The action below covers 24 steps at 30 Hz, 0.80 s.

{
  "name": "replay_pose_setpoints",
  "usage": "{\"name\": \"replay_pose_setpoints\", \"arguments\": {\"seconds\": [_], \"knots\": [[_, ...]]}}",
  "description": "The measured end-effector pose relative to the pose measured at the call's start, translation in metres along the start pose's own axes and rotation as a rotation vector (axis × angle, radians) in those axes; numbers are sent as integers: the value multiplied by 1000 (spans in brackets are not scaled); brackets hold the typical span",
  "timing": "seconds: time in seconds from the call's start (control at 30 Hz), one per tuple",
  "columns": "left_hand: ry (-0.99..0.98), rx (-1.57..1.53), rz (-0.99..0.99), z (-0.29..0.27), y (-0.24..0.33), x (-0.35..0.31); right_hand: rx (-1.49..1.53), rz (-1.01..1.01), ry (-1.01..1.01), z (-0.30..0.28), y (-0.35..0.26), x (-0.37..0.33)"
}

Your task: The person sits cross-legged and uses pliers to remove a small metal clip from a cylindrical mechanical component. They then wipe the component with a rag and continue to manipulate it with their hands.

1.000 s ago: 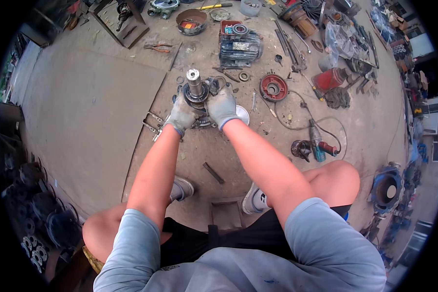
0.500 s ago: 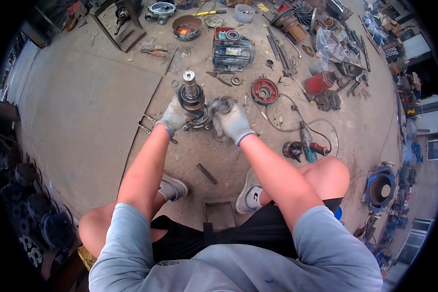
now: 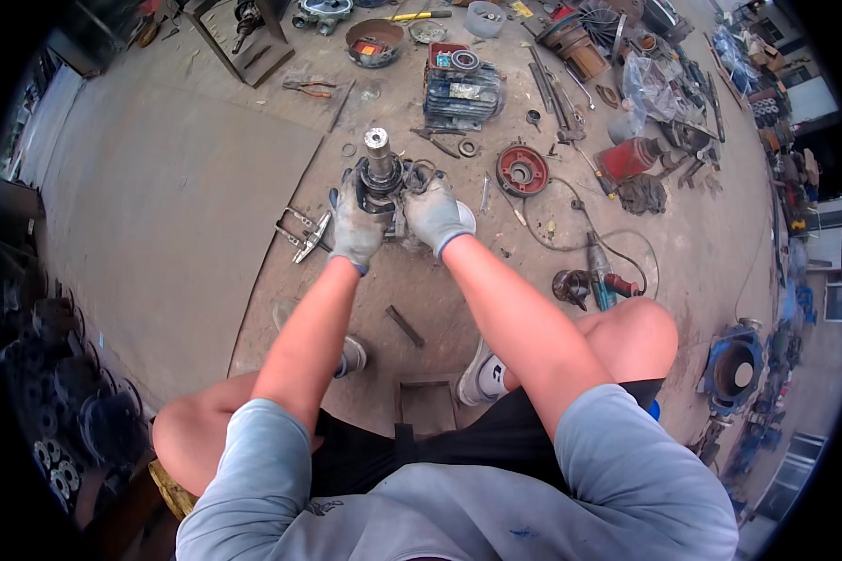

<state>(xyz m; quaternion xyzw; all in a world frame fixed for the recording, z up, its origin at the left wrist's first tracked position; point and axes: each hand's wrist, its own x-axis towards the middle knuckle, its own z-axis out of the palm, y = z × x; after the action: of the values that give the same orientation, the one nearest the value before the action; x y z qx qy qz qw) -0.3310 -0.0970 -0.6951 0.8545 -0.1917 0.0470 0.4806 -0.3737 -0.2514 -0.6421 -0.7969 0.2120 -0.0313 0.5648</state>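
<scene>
A metal shaft [image 3: 378, 161] with a bright top end stands upright in a dark, greasy housing on the floor in front of me. My left hand [image 3: 358, 226], in a grey work glove, is closed around the near left side of this assembly. On its right side, my gloved right hand [image 3: 433, 213] is closed on a dark, dirty rag [image 3: 419, 176] pressed against the shaft's lower part. The hands hide much of the housing and rag. Part of a white round object [image 3: 466, 218] shows beside my right wrist.
A ribbed electric motor [image 3: 463, 98] stands beyond the shaft. To the right lie a red end cover [image 3: 522, 170], a corded power tool [image 3: 601, 273] and a red jack-like body [image 3: 627, 159]. A metal puller-like frame [image 3: 309, 234] lies left; pliers [image 3: 309, 87] lie farther off.
My right hand has brought the rag left against the shaft. My left hand has shifted to the near side of the assembly. A white round object now shows by my right wrist.
</scene>
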Motion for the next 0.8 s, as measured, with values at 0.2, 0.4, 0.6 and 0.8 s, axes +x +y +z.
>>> {"name": "replay_pose_setpoints", "arguments": {"seconds": [0.2,0.4,0.6,0.8], "knots": [[26,173,-297,25,17,1,-495,-37,83,-13,-15,-5],[-417,-217,119,-39,16,49,-609,-28,-31,-26,-16,17],[-343,-199,136,-24,1,53,-439,-83,58,-20,22,31],[-26,-640,-147,10,-1,17,-426,-116,206,6,-16,-17]]}}
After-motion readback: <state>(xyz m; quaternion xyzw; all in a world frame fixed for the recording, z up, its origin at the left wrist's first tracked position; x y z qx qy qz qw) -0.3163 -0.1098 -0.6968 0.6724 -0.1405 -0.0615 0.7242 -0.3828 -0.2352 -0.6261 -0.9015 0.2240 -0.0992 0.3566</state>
